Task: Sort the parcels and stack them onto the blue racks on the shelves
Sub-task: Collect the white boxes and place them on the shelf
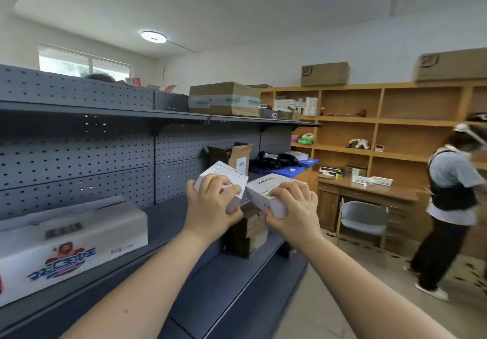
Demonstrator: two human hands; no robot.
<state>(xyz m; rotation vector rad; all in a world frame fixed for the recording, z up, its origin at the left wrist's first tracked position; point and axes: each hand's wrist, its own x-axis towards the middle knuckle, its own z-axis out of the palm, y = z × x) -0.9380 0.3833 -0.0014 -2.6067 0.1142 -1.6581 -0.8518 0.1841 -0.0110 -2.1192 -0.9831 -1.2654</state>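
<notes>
My left hand [210,204] grips a small white labelled parcel [226,174], held tilted above the grey-blue metal shelf [168,222]. My right hand [295,207] grips a second small white parcel [263,188] right beside the first; their near corners almost touch. Both are held over a short stack of brown cardboard boxes [253,233] standing on the shelf. Behind them stands an open brown carton [237,154]. Blue racks [290,171] with black bags sit further along the shelf.
A large white printed box [68,243] lies on the shelf at left. Cartons [224,98] rest on the top shelf. Wooden cubbies [382,127], a desk [366,191] and a grey chair [363,214] stand right. Another person [448,201] stands at far right.
</notes>
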